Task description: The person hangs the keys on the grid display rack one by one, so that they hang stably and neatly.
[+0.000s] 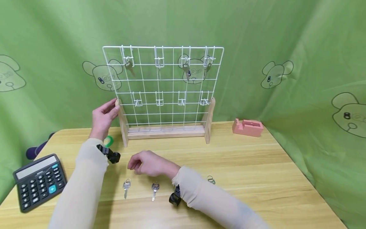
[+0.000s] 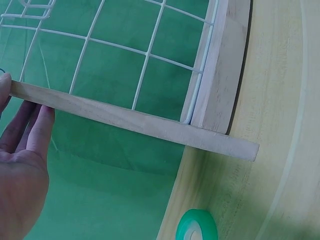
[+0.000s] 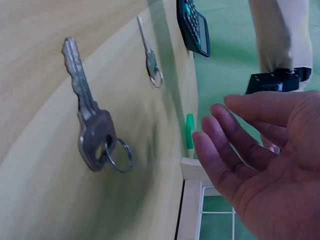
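Note:
My left hand (image 1: 103, 118) pinches the top of the left wooden post (image 2: 125, 120) of a white wire grid rack (image 1: 172, 79), thumb on one side and fingers on the other. Over the table in front of the rack hovers my right hand (image 1: 150, 163), its fingers loosely bent around nothing. Below it on the tabletop lie a key with a ring (image 1: 125, 188) and a second ringed key (image 1: 155, 190). Another key ring (image 1: 211, 179) shows partly past my right sleeve. Several keys, one being a dark key (image 1: 129, 66), hang from the upper hooks; the lower hooks (image 1: 159, 101) carry none.
A black calculator (image 1: 40, 182) lies at the table's left edge. Beside my left wrist is a green tape roll (image 1: 108, 141). At the back right stands a pink tape dispenser (image 1: 247, 128). Green curtain (image 1: 257, 38) surrounds the wooden table (image 1: 257, 165).

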The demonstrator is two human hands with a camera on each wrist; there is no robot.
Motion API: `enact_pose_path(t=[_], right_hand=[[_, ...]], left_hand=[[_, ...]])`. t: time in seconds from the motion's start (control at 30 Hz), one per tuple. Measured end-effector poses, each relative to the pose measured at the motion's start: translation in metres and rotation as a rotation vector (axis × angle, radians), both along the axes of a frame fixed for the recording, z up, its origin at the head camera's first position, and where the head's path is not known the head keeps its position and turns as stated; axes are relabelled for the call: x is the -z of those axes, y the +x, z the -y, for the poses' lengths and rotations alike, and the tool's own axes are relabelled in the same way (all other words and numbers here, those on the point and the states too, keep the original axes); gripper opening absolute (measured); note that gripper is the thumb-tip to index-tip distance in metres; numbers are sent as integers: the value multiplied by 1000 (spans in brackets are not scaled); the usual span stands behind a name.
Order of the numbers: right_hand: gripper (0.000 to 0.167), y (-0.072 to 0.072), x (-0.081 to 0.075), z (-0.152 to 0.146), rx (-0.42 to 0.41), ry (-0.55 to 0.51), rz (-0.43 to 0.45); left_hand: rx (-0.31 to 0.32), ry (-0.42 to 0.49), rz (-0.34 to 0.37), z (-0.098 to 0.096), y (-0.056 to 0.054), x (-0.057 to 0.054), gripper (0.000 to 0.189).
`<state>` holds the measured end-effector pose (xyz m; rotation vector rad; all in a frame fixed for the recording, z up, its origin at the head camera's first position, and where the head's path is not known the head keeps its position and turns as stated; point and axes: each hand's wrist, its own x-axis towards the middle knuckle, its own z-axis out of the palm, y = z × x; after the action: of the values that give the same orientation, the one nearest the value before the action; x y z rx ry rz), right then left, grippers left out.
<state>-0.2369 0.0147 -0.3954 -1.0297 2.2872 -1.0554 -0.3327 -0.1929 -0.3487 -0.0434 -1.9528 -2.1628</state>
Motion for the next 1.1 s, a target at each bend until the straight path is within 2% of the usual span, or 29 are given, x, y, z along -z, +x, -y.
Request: enact_pose_path(t=[0.27,0.4,0.7,1.1], right_hand=[[23,4,7,13,-10,134,-48],[19,4,9,21,-7,174,-70],[14,0,16,33,-63,271,-125],[17,-3,19,42,-101,367,-199]], left_hand=[[-8,-11,5,-1,0,0,49],[-10,-10,2,-2,-1,0,49],[-13,4,12,0,-1,1,49],[-23,-9,21,0,-2,2,49]])
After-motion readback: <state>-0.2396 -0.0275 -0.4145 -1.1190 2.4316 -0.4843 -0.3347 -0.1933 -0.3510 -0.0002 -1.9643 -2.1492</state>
